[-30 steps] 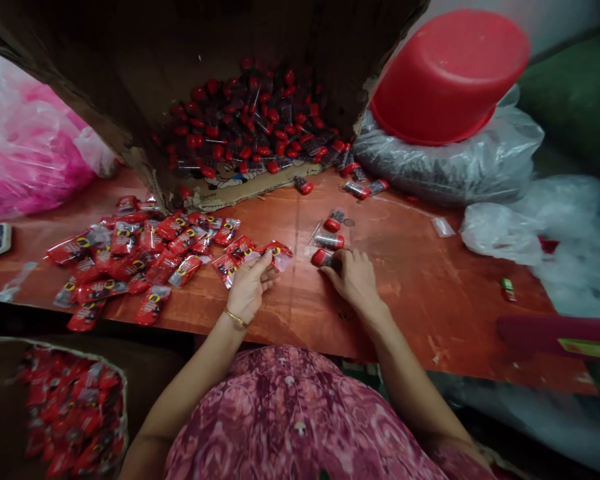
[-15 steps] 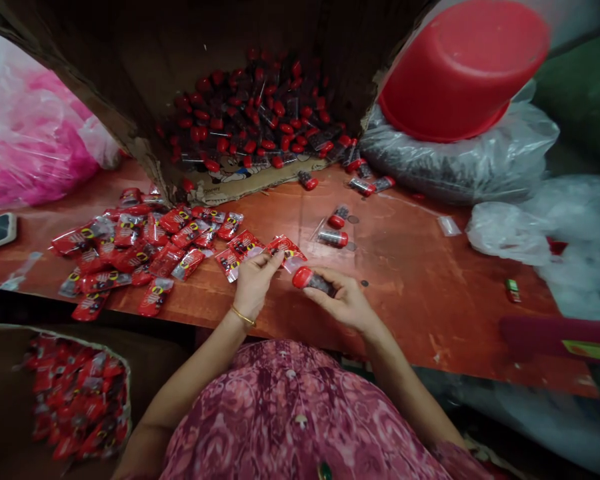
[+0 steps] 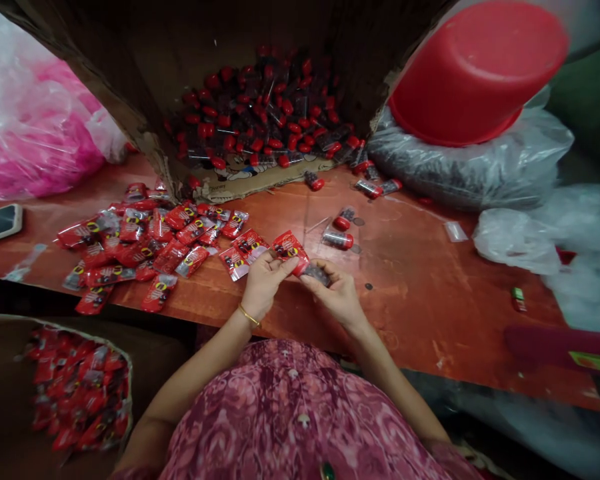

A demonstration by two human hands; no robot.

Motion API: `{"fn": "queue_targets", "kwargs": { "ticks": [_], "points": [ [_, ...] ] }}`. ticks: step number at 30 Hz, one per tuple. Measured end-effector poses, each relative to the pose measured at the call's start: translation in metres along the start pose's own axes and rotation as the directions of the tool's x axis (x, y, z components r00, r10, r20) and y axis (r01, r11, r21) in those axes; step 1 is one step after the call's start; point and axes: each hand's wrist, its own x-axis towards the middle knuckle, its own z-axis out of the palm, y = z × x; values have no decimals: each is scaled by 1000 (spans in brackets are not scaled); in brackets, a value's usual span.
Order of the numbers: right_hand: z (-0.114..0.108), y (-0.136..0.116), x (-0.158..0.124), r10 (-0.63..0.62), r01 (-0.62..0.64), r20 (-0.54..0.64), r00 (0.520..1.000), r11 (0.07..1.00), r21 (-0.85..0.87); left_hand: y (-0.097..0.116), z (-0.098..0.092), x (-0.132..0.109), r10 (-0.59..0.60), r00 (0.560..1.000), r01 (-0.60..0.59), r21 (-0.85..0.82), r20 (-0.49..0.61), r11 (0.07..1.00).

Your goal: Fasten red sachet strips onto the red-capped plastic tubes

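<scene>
My left hand (image 3: 266, 280) pinches a red printed packet (image 3: 289, 245) between thumb and fingers. In my right hand (image 3: 337, 293) is a small clear bottle (image 3: 318, 273) with a red cap and dark contents, its capped end against the packet's lower edge. Whether the cap is inside the packet I cannot tell. Flat red packets (image 3: 235, 262) lie just left of my left hand. Farther left is a heap of filled red packets (image 3: 145, 243). Beyond my hands two more bottles (image 3: 338, 239) rest on the table.
An open cardboard box (image 3: 260, 175) full of red-capped bottles stands at the back. A red tub (image 3: 480, 73) sits upside down on a clear plastic bag (image 3: 445, 177). At left are a phone (image 3: 0, 223) and a pink-filled bag (image 3: 45, 140); a container of packets (image 3: 80, 390) is below the table edge.
The bottle in my right hand has come up to the packet, its red cap now meeting it. My left hand has turned the packet more upright. The view has shifted slightly.
</scene>
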Motion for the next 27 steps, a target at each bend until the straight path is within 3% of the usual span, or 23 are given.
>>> {"fn": "queue_targets", "kwargs": {
  "ticks": [4,7,11,14,17,22,27],
  "points": [
    [11,5,-2,-83,72,-102,991,992,-108,-3,3,-3,-79,994,70,-126,-69,990],
    [16,8,0,-79,63,-132,988,991,-120,-7,2,-4,-86,991,71,-150,-98,986],
    [14,6,9,68,-67,-11,998,998,19,-8,-1,-3,-121,990,109,-147,-74,983],
    [10,4,11,139,-145,81,987,986,78,-5,-5,0,-77,992,64,-125,-103,990],
    [8,5,7,120,-126,51,991,985,118,-2,-7,1,-25,990,12,-87,-141,996],
    [13,11,11,83,-74,-56,995,984,159,-7,-8,1,-48,999,50,-122,14,991],
    [42,11,30,16,-7,-98,995,996,91,-4,-21,2,-130,991,133,-113,31,985]
  ]
}}
